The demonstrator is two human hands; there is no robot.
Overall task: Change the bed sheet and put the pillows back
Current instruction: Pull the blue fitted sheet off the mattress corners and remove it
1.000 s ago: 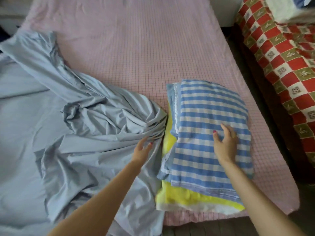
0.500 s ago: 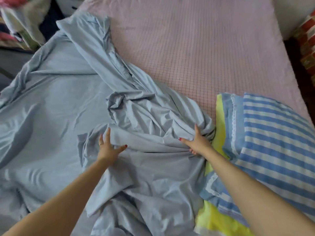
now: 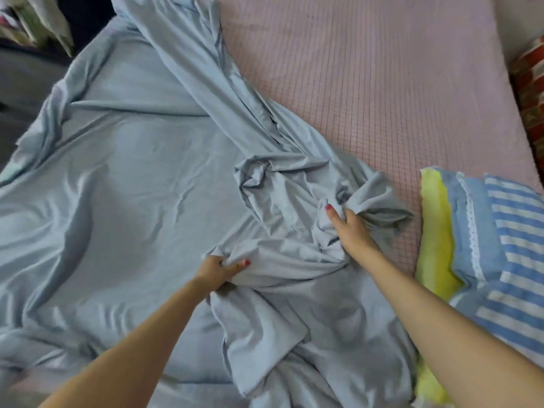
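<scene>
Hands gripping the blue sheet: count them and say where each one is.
2. The left hand grips a bunch of the blue sheet near the middle; the right hand grips its crumpled part near the pink mattress.

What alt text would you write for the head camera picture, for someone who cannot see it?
Both hands, left hand and right hand, grip bunched folds of a light blue sheet spread over a pink checked mattress. A blue striped pillow lies at the right.
</scene>
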